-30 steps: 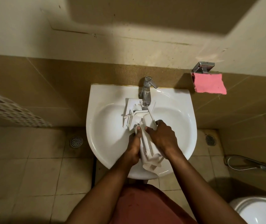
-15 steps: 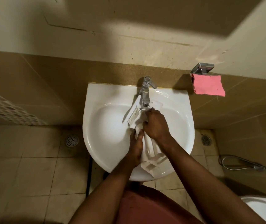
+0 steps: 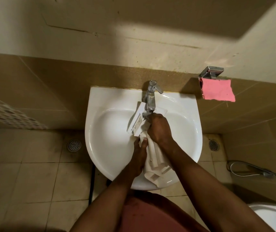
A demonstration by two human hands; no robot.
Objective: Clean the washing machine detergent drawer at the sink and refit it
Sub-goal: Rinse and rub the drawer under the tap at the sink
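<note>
A long white plastic detergent drawer (image 3: 155, 166) lies lengthwise over the white wall-hung sink (image 3: 110, 136), its near end over the front rim and its far end under the chrome tap (image 3: 151, 97). My left hand (image 3: 139, 156) grips the drawer's left side near its middle. My right hand (image 3: 159, 127) is curled over the drawer's far part just below the spout; what its fingers hold is hidden. A white inner piece (image 3: 138, 117) sticks out to the left of that hand. I cannot tell whether water runs.
A pink sponge (image 3: 217, 92) sits on a chrome wall holder (image 3: 211, 72) right of the sink. Floor drains (image 3: 74, 145) lie on both sides. A spray hose (image 3: 251, 171) runs along the right wall and a toilet rim (image 3: 274, 216) shows at bottom right.
My right hand has slid up the drawer from its middle to the far end under the tap. The drawer has turned so less of its inside shows. The left hand keeps its hold.
</note>
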